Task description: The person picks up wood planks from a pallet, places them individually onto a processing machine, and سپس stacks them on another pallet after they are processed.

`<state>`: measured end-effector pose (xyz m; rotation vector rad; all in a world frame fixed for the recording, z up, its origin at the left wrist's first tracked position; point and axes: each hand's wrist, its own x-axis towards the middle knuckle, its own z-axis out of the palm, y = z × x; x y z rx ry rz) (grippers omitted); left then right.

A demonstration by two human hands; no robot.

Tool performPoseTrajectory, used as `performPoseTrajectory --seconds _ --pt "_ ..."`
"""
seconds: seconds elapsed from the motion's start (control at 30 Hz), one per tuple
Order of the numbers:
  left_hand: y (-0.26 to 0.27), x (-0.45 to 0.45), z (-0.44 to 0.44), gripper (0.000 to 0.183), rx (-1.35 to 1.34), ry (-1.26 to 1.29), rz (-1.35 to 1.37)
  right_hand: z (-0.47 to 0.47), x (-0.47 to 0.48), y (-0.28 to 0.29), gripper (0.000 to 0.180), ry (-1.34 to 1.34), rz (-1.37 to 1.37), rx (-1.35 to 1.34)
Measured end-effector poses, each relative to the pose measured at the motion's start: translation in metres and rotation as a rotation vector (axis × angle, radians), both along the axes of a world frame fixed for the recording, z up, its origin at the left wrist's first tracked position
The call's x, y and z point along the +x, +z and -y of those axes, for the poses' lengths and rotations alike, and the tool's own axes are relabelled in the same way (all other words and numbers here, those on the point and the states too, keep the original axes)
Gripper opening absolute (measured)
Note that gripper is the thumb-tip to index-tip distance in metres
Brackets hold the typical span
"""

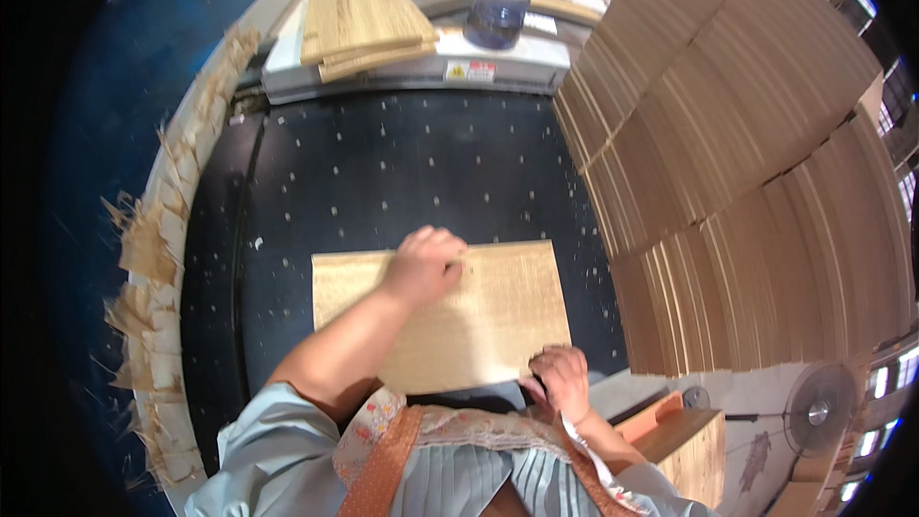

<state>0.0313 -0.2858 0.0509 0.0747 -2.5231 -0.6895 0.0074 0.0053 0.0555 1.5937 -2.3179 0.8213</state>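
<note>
A rectangular wood-grain board (pixel 495 309) lies flat on a dark perforated table top (pixel 409 165), close to my body. My left hand (pixel 427 266) rests over the board's far edge, near its middle, fingers curled; whether it grips the edge is not plain. At the near right corner is my right hand (pixel 560 377), closed around the board's edge with the thumb underneath. Something dark shows beneath that hand, too hidden to name.
A white machine ledge (pixel 352 90) across the far side holds several wood-grain boards (pixel 366 14) and a blue-capped plastic bottle (pixel 502 0). Tall stacks of cardboard (pixel 718 122) stand along the right. Torn tape lines the left rim (pixel 172 266). A fan (pixel 818 413) stands lower right.
</note>
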Motion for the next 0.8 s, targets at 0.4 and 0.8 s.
performPoseTrajectory --seconds 0.4,0.8 --pt "0.002 0.005 -0.011 0.017 -0.05 0.088 0.1 -0.005 0.002 -0.01 0.021 -0.026 -0.011 -0.101" --pt "0.005 0.056 -0.014 0.013 -0.133 0.162 0.048 -0.029 0.038 -0.002 0.041 0.209 0.192 -0.046"
